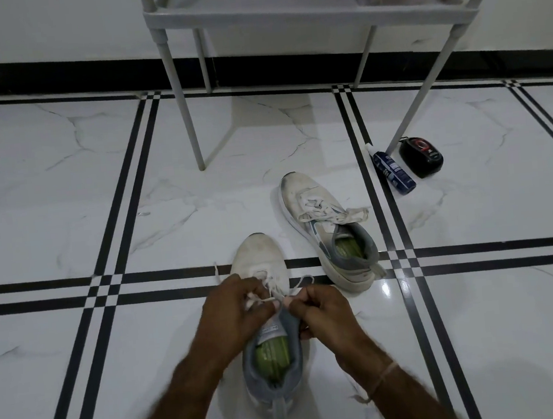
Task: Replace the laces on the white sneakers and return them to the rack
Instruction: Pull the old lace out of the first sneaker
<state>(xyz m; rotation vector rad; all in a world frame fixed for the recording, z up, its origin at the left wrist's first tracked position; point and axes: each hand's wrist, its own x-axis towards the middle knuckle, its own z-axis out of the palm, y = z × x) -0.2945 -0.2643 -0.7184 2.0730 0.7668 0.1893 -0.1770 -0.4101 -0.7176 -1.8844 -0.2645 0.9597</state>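
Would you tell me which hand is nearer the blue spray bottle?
Right. The right hand pinches the sneaker lace, down-left of the blue spray bottle; the left hand grips it further left.

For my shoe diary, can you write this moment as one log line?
near sneaker: on floor | left hand: pinches lace | right hand: pinches lace | far sneaker: laced, on floor, untouched

The rack point(310, 12) is cut off at the top edge; the left hand point(232, 311) and right hand point(323, 311) hide the near sneaker point(259, 258) eyelets.
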